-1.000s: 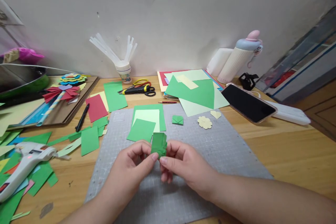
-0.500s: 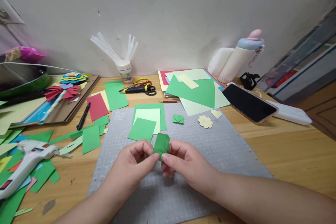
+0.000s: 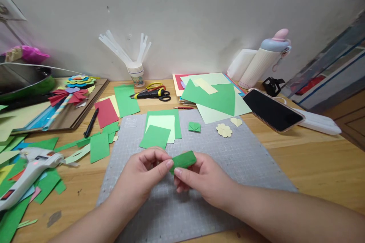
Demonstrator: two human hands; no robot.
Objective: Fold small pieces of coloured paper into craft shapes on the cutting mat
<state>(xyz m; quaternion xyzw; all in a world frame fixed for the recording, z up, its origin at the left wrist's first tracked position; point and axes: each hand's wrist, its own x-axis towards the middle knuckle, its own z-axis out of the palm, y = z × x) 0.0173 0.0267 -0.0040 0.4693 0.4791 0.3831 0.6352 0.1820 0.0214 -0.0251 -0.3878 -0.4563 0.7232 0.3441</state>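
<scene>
A small folded piece of green paper (image 3: 184,160) is pinched between both hands above the grey cutting mat (image 3: 228,197). My left hand (image 3: 148,169) grips its left end with thumb and fingers. My right hand (image 3: 199,176) holds its lower right side, thumb in front; the fingers behind are partly hidden. Beyond the hands lie overlapping green sheets (image 3: 155,137) with a pale green sheet (image 3: 170,122) among them. A small green envelope-like fold (image 3: 194,127) sits on the mat, left of a cream scalloped flower (image 3: 224,130) and a cream paper heart (image 3: 236,122).
At the left, a white glue gun (image 3: 27,176) rests on paper scraps near a black pen (image 3: 91,122). Scissors (image 3: 164,96), a paper cup (image 3: 136,74) of white sticks and a paper stack (image 3: 213,97) stand toward the wall. A phone (image 3: 273,110) and bottle (image 3: 265,62) are at right.
The folded green paper has turned from upright to lying nearly lengthwise, its long side now facing up. Both hands keep hold of it and have shifted only slightly.
</scene>
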